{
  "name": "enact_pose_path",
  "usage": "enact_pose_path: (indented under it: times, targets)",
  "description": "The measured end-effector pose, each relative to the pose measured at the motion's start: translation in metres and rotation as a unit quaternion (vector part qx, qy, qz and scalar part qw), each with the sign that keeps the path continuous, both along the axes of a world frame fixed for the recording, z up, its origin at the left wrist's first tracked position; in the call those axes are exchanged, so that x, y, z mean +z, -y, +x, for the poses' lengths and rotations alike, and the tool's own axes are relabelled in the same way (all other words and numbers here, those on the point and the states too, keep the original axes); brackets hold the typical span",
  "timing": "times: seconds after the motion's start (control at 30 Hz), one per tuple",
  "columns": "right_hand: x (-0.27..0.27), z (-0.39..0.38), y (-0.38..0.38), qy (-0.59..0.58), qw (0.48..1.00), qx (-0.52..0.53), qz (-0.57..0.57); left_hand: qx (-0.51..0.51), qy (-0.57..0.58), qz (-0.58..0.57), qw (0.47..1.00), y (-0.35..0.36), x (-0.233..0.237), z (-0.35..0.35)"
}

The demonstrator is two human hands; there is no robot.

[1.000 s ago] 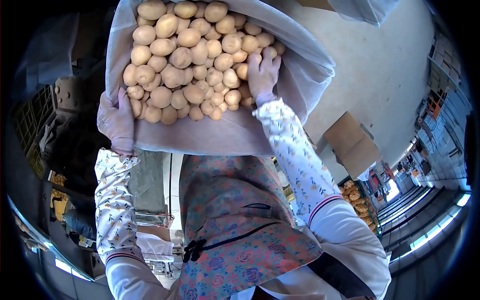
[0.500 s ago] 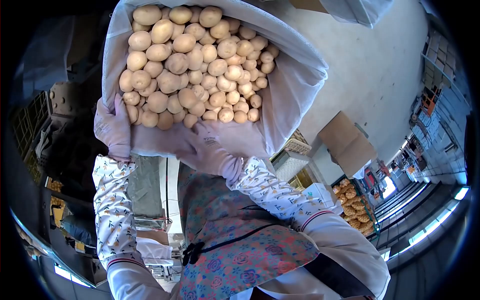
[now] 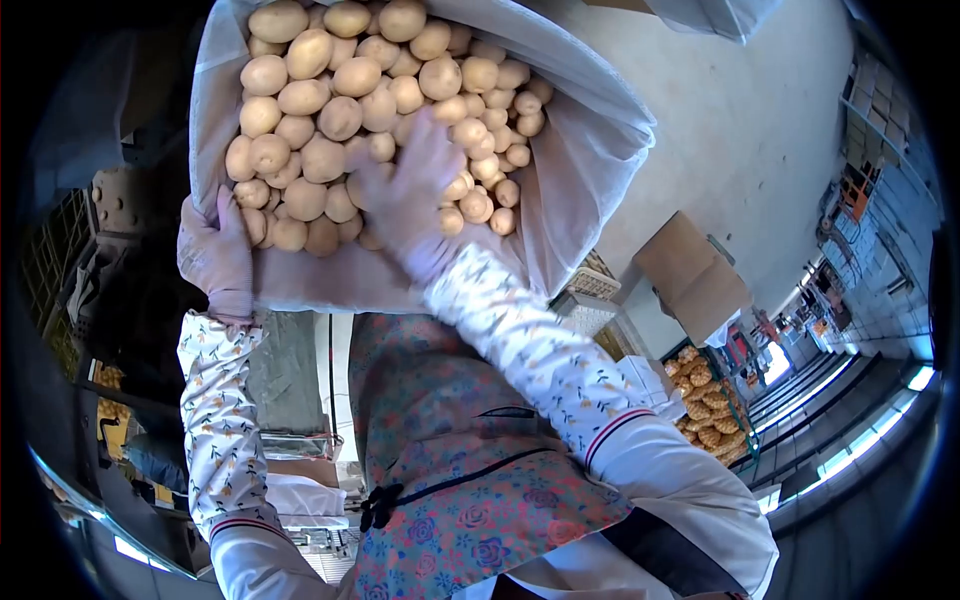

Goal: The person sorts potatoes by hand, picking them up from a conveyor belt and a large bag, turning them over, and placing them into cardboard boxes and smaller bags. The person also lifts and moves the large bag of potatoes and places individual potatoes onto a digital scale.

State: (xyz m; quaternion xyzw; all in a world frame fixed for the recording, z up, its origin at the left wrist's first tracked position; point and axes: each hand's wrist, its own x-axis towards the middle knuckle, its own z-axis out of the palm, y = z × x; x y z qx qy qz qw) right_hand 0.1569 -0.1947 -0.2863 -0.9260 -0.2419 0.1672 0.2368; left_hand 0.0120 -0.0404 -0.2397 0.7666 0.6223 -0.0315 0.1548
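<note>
The left hand (image 3: 215, 250) pinches the liner (image 3: 330, 284) at its near left edge while the right hand (image 3: 415, 190), fingers spread and apparently empty, seems to level the potatoes (image 3: 341, 118) inside, calling next for gentle pressure.

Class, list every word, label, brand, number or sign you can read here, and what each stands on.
No text is readable.
Whitish fabric liner: none visible.
Brown rectangular cardboard box: no legible lettering.
Pale-gloved right hand: too blurred to read any print.
Anything farther off: too small.
</note>
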Motion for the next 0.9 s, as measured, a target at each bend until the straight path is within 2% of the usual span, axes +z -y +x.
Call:
enact_pose_path:
  times: [0.07, 0.1, 0.13, 0.2, 0.23, 0.3, 0.37, 0.4, 0.43, 0.47, 0.53, 0.57, 0.6, 0.67, 0.7, 0.77, 0.8, 0.87, 0.9]
  targets:
    - [0.036, -0.048, 0.004, -0.081, 0.983, 0.152, -0.065, -0.007, 0.002, -0.014, 1.000, -0.001, 0.004, 0.000]
    - [0.056, -0.066, 0.004, -0.135, 0.965, 0.213, -0.074, -0.001, 0.031, -0.013, 0.999, 0.000, 0.003, 0.002]
    - [0.073, -0.074, -0.002, -0.211, 0.944, 0.251, -0.046, -0.006, 0.012, 0.005, 1.000, 0.000, -0.001, 0.001]
    - [0.087, -0.088, 0.018, -0.242, 0.940, 0.224, 0.092, -0.022, -0.032, 0.036, 0.999, 0.000, -0.006, -0.006]
    - [0.088, -0.088, 0.027, -0.252, 0.932, 0.207, 0.159, -0.008, 0.002, 0.011, 1.000, 0.000, 0.001, -0.001]
    - [0.079, -0.063, 0.053, -0.405, 0.891, 0.166, 0.122, -0.007, 0.025, -0.001, 1.000, -0.002, 0.002, 0.001]
    - [0.081, -0.012, 0.074, -0.436, 0.890, 0.114, 0.066, -0.008, 0.030, -0.007, 0.999, 0.001, 0.002, -0.001]
    - [0.083, 0.019, 0.079, -0.391, 0.916, 0.086, 0.032, -0.010, 0.024, -0.002, 1.000, 0.001, 0.000, -0.002]
    - [0.081, 0.037, 0.087, -0.264, 0.957, 0.116, -0.046, -0.012, 0.016, 0.002, 1.000, 0.000, -0.001, -0.004]
    - [0.079, 0.050, 0.095, -0.129, 0.974, 0.142, -0.121, -0.010, 0.007, 0.002, 1.000, 0.000, -0.001, -0.005]
    - [0.037, 0.030, 0.174, -0.170, 0.909, 0.275, -0.264, -0.010, -0.005, 0.002, 1.000, 0.000, 0.001, -0.003]
    - [0.052, 0.034, 0.166, -0.219, 0.910, 0.253, -0.243, -0.005, 0.006, 0.005, 1.000, 0.000, 0.002, -0.001]
    - [0.059, 0.043, 0.156, -0.336, 0.894, 0.207, -0.211, -0.010, 0.004, 0.015, 1.000, -0.001, 0.001, -0.002]
    - [0.068, 0.055, 0.142, -0.553, 0.816, 0.096, -0.141, -0.028, 0.002, 0.028, 0.999, 0.001, -0.001, -0.004]
    - [0.064, 0.062, 0.136, -0.541, 0.832, 0.034, -0.116, -0.024, 0.035, 0.027, 0.999, 0.001, -0.001, -0.004]
    - [0.035, 0.072, 0.119, -0.306, 0.937, 0.069, -0.150, -0.027, 0.030, 0.031, 0.999, 0.001, -0.003, -0.003]
    - [0.018, 0.070, 0.112, -0.184, 0.966, 0.083, -0.162, -0.031, 0.024, 0.033, 0.999, 0.000, -0.002, -0.004]
    - [-0.027, 0.046, 0.116, -0.252, 0.961, 0.045, -0.106, -0.025, 0.005, 0.021, 0.999, 0.001, 0.002, -0.001]
    - [0.000, 0.028, 0.099, -0.270, 0.953, 0.027, -0.132, -0.024, -0.001, 0.022, 0.999, 0.002, 0.002, 0.001]
